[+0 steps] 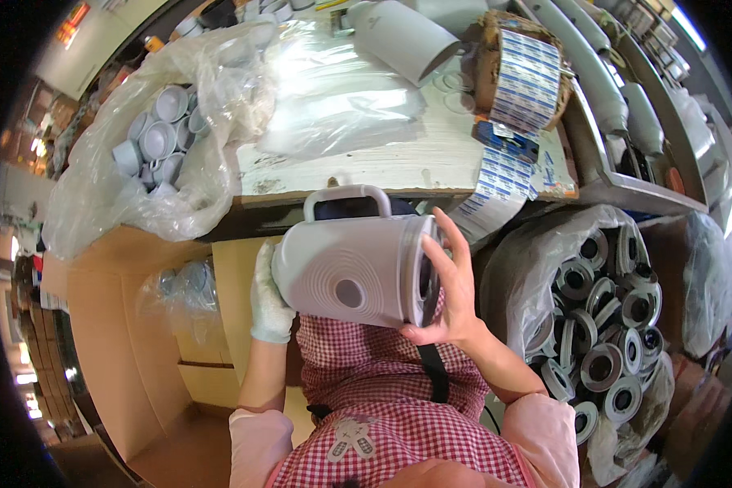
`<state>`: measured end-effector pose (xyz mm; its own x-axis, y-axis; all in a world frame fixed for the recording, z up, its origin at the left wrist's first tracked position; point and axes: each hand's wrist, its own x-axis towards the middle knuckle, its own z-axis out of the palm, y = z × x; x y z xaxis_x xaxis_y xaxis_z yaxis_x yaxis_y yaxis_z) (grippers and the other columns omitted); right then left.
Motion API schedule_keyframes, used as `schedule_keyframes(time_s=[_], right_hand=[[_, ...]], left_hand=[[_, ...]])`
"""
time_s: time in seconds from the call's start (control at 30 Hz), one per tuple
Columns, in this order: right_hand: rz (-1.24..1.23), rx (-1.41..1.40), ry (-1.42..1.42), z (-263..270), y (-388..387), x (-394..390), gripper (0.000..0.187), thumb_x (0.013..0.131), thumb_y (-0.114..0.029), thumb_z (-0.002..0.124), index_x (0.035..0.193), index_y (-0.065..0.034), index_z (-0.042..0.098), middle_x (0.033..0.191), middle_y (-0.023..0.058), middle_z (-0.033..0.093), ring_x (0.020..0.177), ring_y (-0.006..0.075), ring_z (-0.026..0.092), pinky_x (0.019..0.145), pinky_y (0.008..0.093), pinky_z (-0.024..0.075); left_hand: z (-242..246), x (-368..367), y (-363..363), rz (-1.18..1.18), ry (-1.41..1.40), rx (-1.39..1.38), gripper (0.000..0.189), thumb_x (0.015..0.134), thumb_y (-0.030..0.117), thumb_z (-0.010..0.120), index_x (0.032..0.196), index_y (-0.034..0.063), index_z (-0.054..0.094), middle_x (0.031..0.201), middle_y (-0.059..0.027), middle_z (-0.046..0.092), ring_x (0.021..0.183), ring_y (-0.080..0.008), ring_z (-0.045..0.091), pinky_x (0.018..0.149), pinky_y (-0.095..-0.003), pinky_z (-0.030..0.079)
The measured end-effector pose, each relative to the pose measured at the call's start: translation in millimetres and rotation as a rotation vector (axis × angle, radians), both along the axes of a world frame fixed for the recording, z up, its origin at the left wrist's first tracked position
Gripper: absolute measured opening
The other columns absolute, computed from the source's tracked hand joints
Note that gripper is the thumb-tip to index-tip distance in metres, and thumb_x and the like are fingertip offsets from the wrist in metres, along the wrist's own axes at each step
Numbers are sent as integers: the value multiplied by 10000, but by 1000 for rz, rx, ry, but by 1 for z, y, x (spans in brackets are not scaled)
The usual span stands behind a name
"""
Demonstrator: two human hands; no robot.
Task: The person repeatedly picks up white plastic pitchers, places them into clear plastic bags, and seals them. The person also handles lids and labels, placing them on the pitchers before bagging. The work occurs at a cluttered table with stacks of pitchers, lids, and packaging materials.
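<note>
A grey plastic jug body (317, 262) with a loop handle lies on its side in the air above my lap. Concentric rings and a round dark dot mark its wall. My gloved left hand (270, 299) holds its narrower end. My bare right hand (454, 280) grips the ring-shaped base (426, 268) at the wide end, thumb below and fingers spread above. The palm side of that end is partly hidden by my fingers. The handle (348, 194) points away from me, near the front edge of the white worktable (317, 177).
A plastic bag of grey cups (158, 140) sits left on the table. Clear plastic bags (348, 97), a grey jug shell (402, 39) and a label roll (527, 76) lie farther back. An open carton (122, 341) stands left; a bag of ring-shaped bases (604, 363) stands right.
</note>
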<state>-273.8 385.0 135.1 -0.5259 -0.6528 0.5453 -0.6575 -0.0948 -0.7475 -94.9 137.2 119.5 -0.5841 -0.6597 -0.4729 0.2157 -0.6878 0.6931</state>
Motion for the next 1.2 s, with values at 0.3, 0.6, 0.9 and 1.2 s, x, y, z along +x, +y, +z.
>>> schedule_keyframes(time_s=[0.3, 0.6, 0.9, 1.2], right_hand=[[-113, -228, -1096, -37, 20, 60, 995, 962, -760, 494, 1639, -58, 296, 1623, 168, 403, 1478, 285, 428, 1209, 458, 365], [113, 760, -499, 28, 23, -2, 626, 1054, -520, 554, 1339, 24, 674, 1329, 259, 678, 1249, 387, 649, 1090, 439, 472], [374, 420, 244, 33, -67, 17, 462, 855, -423, 784, 1262, -206, 764, 1454, 57, 626, 1455, 357, 479, 1238, 648, 219], [237, 154, -382, 29, -53, -17, 355, 1006, -280, 682, 1270, -44, 704, 1405, 211, 624, 1375, 363, 555, 1175, 551, 389]], left_hand=[[30, 18, 3, -90, -13, -976, 448, 975, 378, 690, 1202, 9, 571, 1456, -214, 546, 1353, -324, 530, 1127, -438, 434], [40, -23, -53, -982, 578, -572, 310, 812, 100, 796, 1080, 45, 651, 1441, -210, 603, 1231, -182, 589, 1052, -337, 473], [57, -105, -252, 171, -1290, -2222, 352, 980, 129, 518, 1280, 77, 695, 1273, -132, 696, 1206, -328, 641, 1070, -463, 483], [64, -87, -237, 258, -664, -1577, 201, 989, 201, 700, 1085, 50, 792, 897, -77, 705, 815, -134, 622, 732, -289, 471]])
